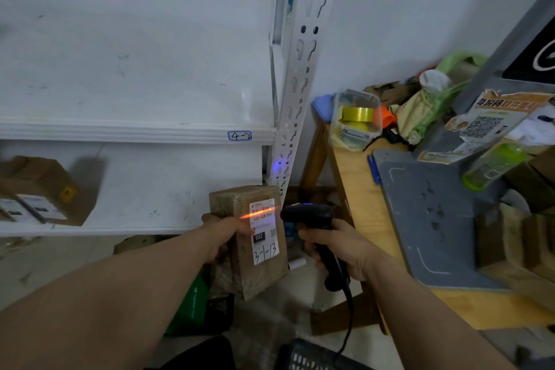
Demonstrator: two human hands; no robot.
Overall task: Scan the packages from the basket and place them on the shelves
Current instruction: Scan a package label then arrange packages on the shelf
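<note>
One box (261, 279): gripped by the left hand (223, 237), label (264, 234) turned to meet the beam (258, 212).
Scanner (309, 215): clasped in the right hand (336, 249), aimed at the label.

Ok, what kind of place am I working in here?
Most likely a small parcel pickup or sorting room: the left hand holds a labelled package in the beam of the scanner gripped by the right hand, and the shelf carries a handwritten 4-2 tag.

The package (258, 273) sits left of the scanner (309, 216), before the shelves (135, 132), with the table (360, 204) at right.
</note>
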